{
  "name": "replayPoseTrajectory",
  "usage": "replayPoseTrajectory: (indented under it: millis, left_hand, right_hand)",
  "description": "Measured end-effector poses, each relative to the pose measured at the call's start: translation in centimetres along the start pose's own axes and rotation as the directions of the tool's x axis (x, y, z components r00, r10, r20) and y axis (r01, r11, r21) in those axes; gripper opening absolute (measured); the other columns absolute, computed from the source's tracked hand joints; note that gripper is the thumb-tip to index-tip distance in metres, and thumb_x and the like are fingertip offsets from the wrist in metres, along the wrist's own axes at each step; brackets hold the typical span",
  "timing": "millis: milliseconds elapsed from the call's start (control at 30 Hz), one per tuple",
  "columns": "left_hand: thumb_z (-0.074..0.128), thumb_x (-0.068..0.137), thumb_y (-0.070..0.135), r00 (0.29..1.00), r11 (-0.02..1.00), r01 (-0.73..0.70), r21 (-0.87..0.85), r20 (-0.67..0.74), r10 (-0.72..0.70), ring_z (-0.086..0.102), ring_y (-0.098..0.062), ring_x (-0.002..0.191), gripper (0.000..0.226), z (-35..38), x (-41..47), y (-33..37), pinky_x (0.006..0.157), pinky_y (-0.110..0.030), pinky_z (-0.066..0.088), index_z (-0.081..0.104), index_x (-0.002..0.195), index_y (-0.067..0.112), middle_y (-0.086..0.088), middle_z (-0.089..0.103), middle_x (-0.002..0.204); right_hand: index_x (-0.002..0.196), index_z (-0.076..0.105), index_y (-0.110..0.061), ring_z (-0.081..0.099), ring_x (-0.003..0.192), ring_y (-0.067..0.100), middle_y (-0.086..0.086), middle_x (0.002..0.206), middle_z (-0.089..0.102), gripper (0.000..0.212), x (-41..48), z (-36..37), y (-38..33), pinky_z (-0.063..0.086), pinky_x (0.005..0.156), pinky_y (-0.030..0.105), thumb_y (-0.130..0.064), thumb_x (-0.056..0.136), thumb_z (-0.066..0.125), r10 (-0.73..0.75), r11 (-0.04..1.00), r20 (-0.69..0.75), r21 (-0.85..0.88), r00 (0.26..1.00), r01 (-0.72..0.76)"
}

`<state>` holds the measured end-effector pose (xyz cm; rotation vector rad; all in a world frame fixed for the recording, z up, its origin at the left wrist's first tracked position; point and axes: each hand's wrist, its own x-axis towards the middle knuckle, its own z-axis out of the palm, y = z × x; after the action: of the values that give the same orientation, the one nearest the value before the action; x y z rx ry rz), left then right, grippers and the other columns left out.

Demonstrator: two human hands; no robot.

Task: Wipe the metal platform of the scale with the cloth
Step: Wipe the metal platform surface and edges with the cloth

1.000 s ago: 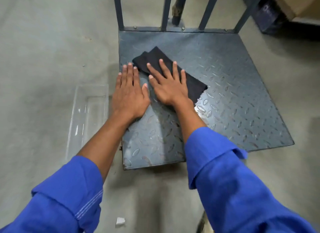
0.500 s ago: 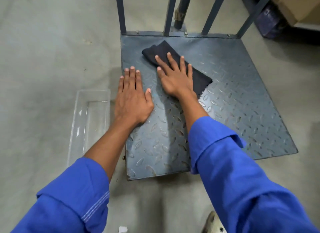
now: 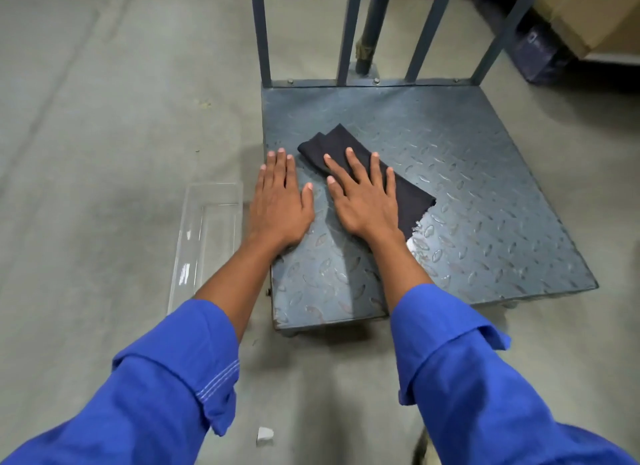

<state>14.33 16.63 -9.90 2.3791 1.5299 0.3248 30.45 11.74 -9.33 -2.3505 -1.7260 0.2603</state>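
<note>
Our right grip (image 3: 367, 201) lies flat, fingers spread straight, pressing the black cloth (image 3: 330, 144) onto the metal platform (image 3: 485, 187); the left grip (image 3: 280, 205) rests flat just beside the cloth.

No legible text or labels
</note>
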Motion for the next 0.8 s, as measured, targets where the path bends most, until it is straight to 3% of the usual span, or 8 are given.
replayPoseTrajectory:
  millis: [300, 400, 600, 800]
  left_hand:
    - [0.024, 0.117, 0.036, 1.000, 1.000, 0.001, -0.025, 0.021, 0.000, -0.011, -0.028, 0.167, 0.068, -0.1, -1.0, -0.1, 0.135, -0.041, -0.009, 0.002, 0.170, 0.001, -0.016, -0.007, 0.180]
    - [0.024, 0.117, 0.036, 1.000, 1.000, -0.010, -0.020, 0.022, 0.011, -0.011, -0.028, 0.167, 0.067, 0.0, -1.2, -0.1, 0.135, -0.041, -0.009, 0.003, 0.170, 0.001, -0.017, -0.007, 0.180]
    - [0.023, 0.116, 0.038, 1.000, 0.999, -0.012, -0.030, 0.015, 0.012, -0.012, -0.027, 0.167, 0.068, 0.1, -1.4, 0.0, 0.135, -0.041, -0.009, 0.001, 0.171, 0.003, -0.015, -0.008, 0.180]
    - [0.028, 0.116, 0.039, 1.000, 0.997, -0.018, -0.076, -0.024, 0.016, -0.012, -0.024, 0.167, 0.070, 0.4, -1.1, -0.4, 0.135, -0.038, -0.010, 0.004, 0.171, 0.005, -0.012, -0.006, 0.181]
  right_hand:
    - [0.167, 0.010, -0.044, -0.022, 0.160, 0.037, -0.003, 0.177, -0.006, 0.059, -5.4, 1.2, -4.9, -0.015, 0.126, 0.061, -0.055, 0.110, 0.019, 0.273, 0.956, -0.006, 0.116, 0.962, -0.271]
    - [0.167, 0.010, -0.042, -0.026, 0.159, 0.037, -0.002, 0.177, -0.009, 0.059, -5.4, 0.9, -5.3, -0.017, 0.126, 0.062, -0.054, 0.110, 0.019, 0.303, 0.940, 0.030, 0.158, 0.953, -0.304]
    - [0.167, 0.018, -0.042, -0.004, 0.164, 0.029, -0.005, 0.178, 0.004, 0.064, -4.3, -0.9, -1.4, 0.003, 0.130, 0.055, -0.062, 0.107, 0.029, 0.239, 0.970, 0.008, 0.043, 0.971, -0.239]
    - [0.166, 0.024, -0.037, 0.000, 0.164, 0.027, 0.000, 0.177, 0.011, 0.059, -2.1, -0.6, 1.9, 0.000, 0.132, 0.052, -0.053, 0.110, 0.026, 0.295, 0.954, -0.121, 0.081, 0.948, -0.287]
